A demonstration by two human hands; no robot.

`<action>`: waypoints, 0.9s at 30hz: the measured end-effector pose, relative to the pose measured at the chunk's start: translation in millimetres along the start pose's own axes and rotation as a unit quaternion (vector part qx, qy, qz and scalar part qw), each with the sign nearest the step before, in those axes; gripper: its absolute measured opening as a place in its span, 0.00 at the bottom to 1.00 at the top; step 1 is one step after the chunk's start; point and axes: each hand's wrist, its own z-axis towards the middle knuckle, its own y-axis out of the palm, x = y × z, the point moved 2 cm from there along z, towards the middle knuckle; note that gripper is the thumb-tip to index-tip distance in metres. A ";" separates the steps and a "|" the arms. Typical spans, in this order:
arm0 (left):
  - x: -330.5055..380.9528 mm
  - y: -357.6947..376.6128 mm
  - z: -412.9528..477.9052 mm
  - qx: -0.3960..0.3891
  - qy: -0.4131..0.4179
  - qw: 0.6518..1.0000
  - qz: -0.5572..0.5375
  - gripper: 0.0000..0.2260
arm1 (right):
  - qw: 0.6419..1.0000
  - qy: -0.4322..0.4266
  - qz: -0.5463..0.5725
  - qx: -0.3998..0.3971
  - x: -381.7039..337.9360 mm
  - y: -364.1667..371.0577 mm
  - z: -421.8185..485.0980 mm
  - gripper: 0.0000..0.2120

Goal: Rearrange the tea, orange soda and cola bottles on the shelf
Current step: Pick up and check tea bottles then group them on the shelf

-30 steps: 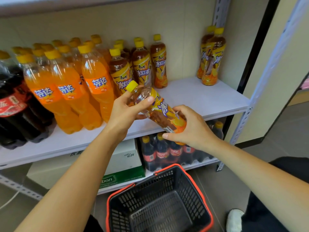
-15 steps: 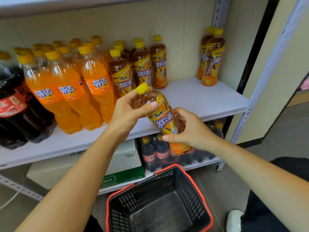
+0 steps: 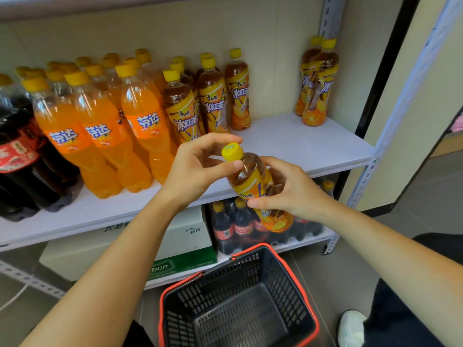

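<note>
A tea bottle (image 3: pixel 253 182) with a yellow cap is held nearly upright in front of the white shelf (image 3: pixel 300 144). My right hand (image 3: pixel 288 191) grips its body and my left hand (image 3: pixel 198 169) pinches its neck just under the cap. On the shelf stand several more tea bottles (image 3: pixel 213 101) in the middle and two tea bottles (image 3: pixel 317 83) at the far right. Orange soda bottles (image 3: pixel 100 126) fill the left-middle, and cola bottles (image 3: pixel 20 159) stand at the far left.
A black basket with a red rim (image 3: pixel 240 249) sits on the floor below my hands. The lower shelf holds a pack of cola bottles (image 3: pixel 240 226) and white and green boxes (image 3: pixel 185 241). A metal upright (image 3: pixel 400 101) borders the shelf on the right.
The tea bottle has tipped from lying slanted to nearly upright and shifted right. My left hand slid up to its neck while the right hand kept its grip on the body.
</note>
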 end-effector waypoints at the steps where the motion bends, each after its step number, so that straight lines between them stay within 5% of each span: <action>1: 0.5 -1.0 -1.7 0.000 0.003 1.000 0.026 0.15 | 1.000 -0.001 -0.028 -0.001 0.9 -1.7 -1.5 0.37; 6: -3.4 1.7 -15.4 -0.002 0.003 0.993 0.118 0.09 | 0.985 0.003 -0.174 -0.004 5.7 -9.2 -9.2 0.41; 14: -12.7 9.4 -34.5 0.037 -0.071 0.995 0.062 0.06 | 0.972 -0.034 -0.230 -0.046 8.6 -5.7 -17.6 0.38; 20: -12.9 9.4 -39.8 0.043 -0.064 0.995 -0.063 0.09 | 0.990 -0.006 -0.134 -0.045 11.3 -9.1 -18.7 0.38; 27: -9.1 17.5 -38.3 0.104 0.030 0.994 -0.009 0.14 | 0.997 0.026 -0.006 -0.074 9.7 -6.8 -17.4 0.31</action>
